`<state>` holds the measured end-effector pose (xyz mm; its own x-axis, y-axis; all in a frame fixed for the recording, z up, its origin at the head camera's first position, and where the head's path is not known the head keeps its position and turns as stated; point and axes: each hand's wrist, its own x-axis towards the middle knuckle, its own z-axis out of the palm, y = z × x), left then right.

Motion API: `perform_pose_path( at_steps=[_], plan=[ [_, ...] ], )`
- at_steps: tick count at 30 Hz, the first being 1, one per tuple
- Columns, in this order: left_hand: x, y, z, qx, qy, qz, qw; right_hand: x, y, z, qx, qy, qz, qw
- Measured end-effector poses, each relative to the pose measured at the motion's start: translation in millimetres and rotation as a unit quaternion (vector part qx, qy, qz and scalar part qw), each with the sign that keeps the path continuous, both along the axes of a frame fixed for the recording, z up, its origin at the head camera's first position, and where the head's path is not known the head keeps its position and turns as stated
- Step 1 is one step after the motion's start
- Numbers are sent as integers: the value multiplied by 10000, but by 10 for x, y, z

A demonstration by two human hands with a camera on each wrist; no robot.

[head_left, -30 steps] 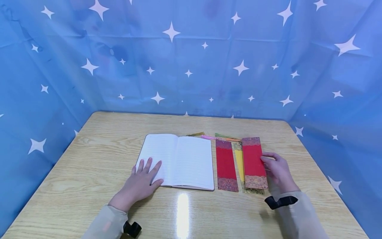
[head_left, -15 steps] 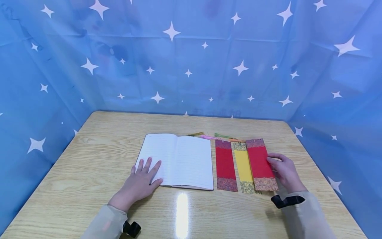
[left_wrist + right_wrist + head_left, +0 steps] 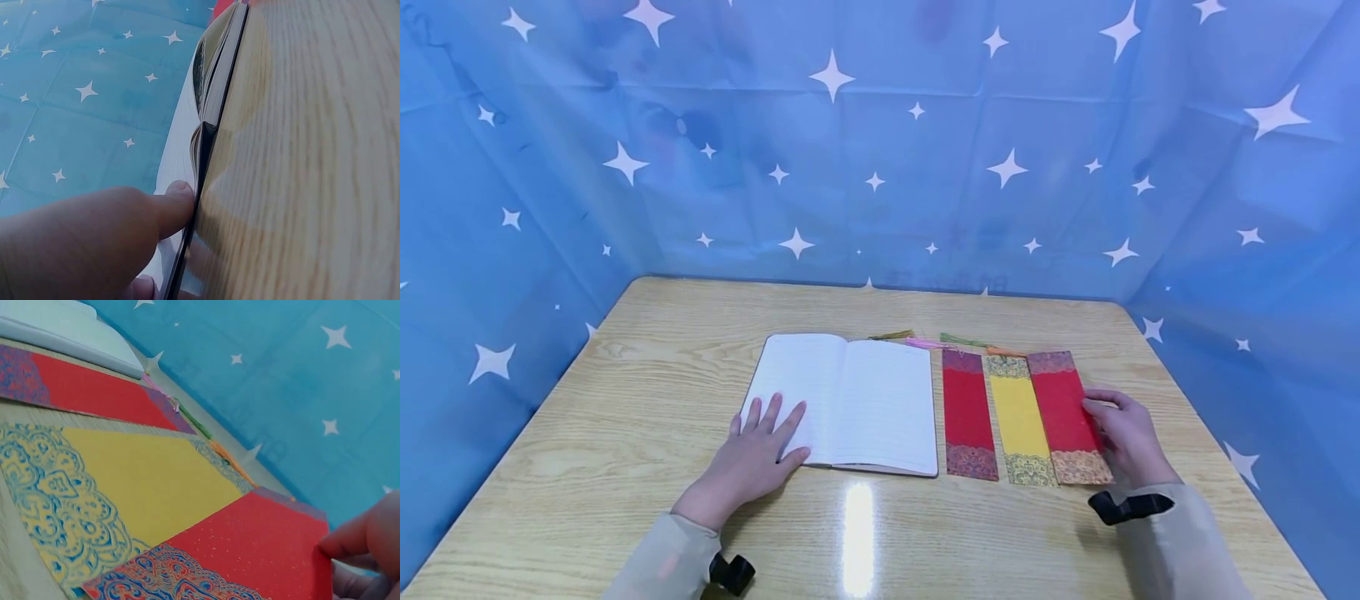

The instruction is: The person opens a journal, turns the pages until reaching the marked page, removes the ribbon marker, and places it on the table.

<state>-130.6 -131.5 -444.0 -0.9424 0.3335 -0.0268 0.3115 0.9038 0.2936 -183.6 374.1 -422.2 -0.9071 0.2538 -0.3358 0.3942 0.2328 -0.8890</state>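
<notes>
My left hand (image 3: 752,458) lies with spread fingers on the left page of an open lined notebook (image 3: 887,408). In the left wrist view its thumb rests by the notebook's lower edge. With thumb and fingers, my right hand (image 3: 1123,433) pinches the right edge of a red bookmark (image 3: 1063,408) with patterned ends. That bookmark's left edge meets a yellow bookmark (image 3: 1017,417), and in the right wrist view it overlaps the yellow one's (image 3: 137,481) lower corner. Another red bookmark (image 3: 966,408) lies between the yellow one and the notebook.
Pink (image 3: 925,343), green (image 3: 962,340) and orange (image 3: 1006,352) tassels stretch leftward from the bookmarks' tops. An olive tassel (image 3: 891,335) shows behind the notebook's far edge. A blue star-printed cloth (image 3: 880,208) hangs behind the wooden table (image 3: 700,317).
My right hand has moved right with the red bookmark, which covered much of the yellow one and now lies beside it, lower and tilted. The left hand stays on the page.
</notes>
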Motion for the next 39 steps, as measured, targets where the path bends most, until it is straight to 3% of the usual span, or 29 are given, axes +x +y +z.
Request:
perform_pose_path(
  at_steps=[6,11,13,18,25,30,34,39],
  plan=[
    [2,5,7,18,21,-3,10000,14,5,-21,152,-53,-176,9997],
    [2,5,-2,-7,32,-10,10000,26,-19,-49,1047,79,-167,9943],
    [1,6,-4,-2,30,-5,10000,32,-18,-59,1659,209,-89,9859],
    [5,8,-6,4,24,7,10000,60,-34,-43,2571,480,94,9651],
    [6,2,-16,-3,37,-10,10000,126,-103,-16,2994,281,322,9532],
    [18,-6,-27,-33,-17,-12,10000,174,-203,-32,3344,378,458,9406],
    [22,-5,-21,-23,-4,-13,10000,189,-333,-7,3607,775,517,9280],
    [13,3,-9,35,58,-31,10000,201,-524,50,3809,1651,679,9072]
  ],
)
